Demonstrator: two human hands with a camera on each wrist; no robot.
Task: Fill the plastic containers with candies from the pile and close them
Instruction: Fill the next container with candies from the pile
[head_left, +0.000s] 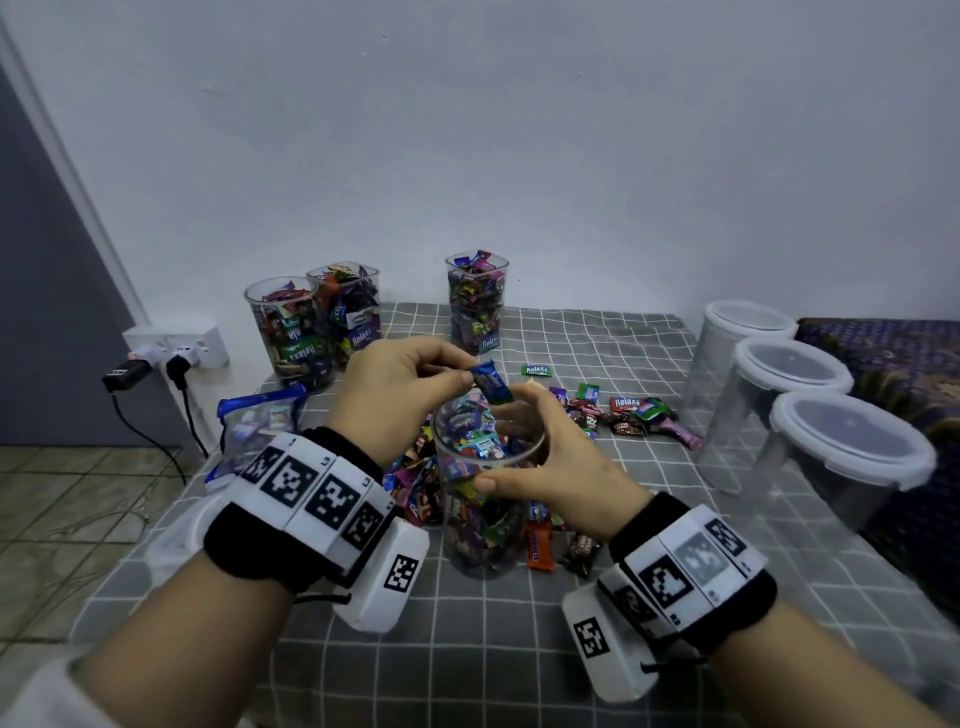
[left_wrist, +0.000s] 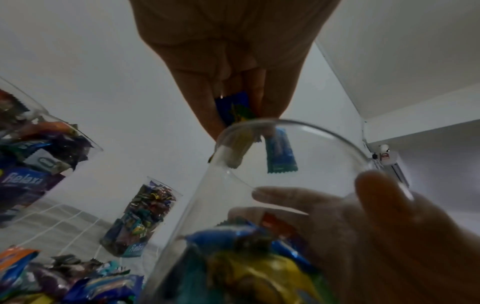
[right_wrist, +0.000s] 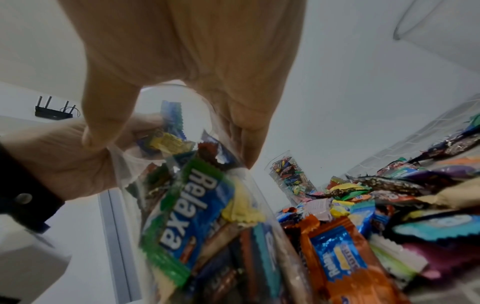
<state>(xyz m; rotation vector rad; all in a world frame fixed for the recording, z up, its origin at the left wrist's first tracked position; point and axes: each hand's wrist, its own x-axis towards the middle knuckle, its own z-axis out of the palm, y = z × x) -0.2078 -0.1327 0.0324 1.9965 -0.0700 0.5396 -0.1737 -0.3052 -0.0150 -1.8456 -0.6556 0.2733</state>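
Left grip: my left hand (head_left: 395, 387) is pinching a blue candy (head_left: 491, 384) by its upper end, thumb and fingertips curled onto the wrapper. The left wrist view shows a second, lighter blue wrapper beside it; whether I am holding that one too I cannot tell.

Right grip: my right hand (head_left: 550, 462) is wrapped around the upper wall of the open container (head_left: 485, 519), thumb on the near side and fingers on the far side, steadying it upright on the worktop (head_left: 493, 665).

Key relation: the candy hangs directly over the container's mouth, long axis close to vertical and tilted a little, lower end just above the rim and towards its far edge. My left hand is the one that carries it; my right only braces.

Fill level: through the clear wall I judge the container well over half full, with room left under the rim.

Next move, as I judge it: let go and the candy should fall inside, since it sits within the rim's outline.

Candy pile (head_left: 623, 415): loose on the worktop behind and around the container.

Filled containers (head_left: 311, 327): three at the back, full and with no lids on.

Lidded containers (head_left: 810, 415): three at the right, apparently empty.
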